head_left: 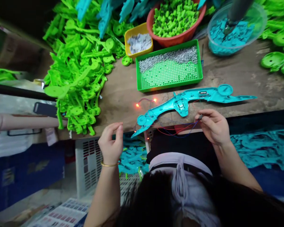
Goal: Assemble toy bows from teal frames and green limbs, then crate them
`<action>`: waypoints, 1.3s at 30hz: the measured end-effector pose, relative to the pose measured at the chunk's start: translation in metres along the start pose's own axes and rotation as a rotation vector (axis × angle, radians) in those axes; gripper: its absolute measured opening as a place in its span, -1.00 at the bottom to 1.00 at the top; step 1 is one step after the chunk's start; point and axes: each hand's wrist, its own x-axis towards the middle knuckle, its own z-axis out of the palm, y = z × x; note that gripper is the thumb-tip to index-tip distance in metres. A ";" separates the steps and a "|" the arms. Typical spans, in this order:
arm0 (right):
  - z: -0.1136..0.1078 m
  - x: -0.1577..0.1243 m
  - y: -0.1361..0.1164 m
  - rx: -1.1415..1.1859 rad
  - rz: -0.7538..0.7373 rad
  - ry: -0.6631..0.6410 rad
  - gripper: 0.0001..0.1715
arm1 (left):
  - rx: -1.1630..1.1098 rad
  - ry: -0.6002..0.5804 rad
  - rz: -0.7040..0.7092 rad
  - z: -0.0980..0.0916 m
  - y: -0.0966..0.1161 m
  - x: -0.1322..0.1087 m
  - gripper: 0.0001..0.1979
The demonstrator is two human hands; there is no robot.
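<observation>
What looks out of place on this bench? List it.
The teal shell overhangs the table edge at one tip, with red and blue wires trailing loose to the right hand. Small lights glow on the table. The green parts heap spills over the left edge.

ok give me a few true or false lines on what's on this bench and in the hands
1. The right hand pinches thin wires. True.
2. The teal shell lies inside the green tray. False: it lies on the bench, in front of the tray.
3. The red bowl holds blue pieces. False: it holds green pieces.
4. The left hand wears a gold bangle. True.
</observation>
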 end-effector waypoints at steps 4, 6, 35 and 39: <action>0.009 -0.002 0.001 -0.076 -0.043 0.012 -0.71 | 0.038 -0.142 0.025 0.001 -0.009 -0.007 -0.74; 0.015 -0.001 0.001 -0.113 -0.090 0.026 -0.72 | 0.033 -0.233 0.023 0.002 -0.013 -0.003 -0.73; 0.166 0.064 0.027 -1.658 -0.289 -0.336 -0.70 | -0.506 -0.438 -0.204 -0.015 -0.017 0.043 -0.80; 0.178 0.050 0.016 -0.877 -0.249 -0.251 -0.74 | -0.743 -0.166 -0.297 -0.026 -0.008 0.055 -0.76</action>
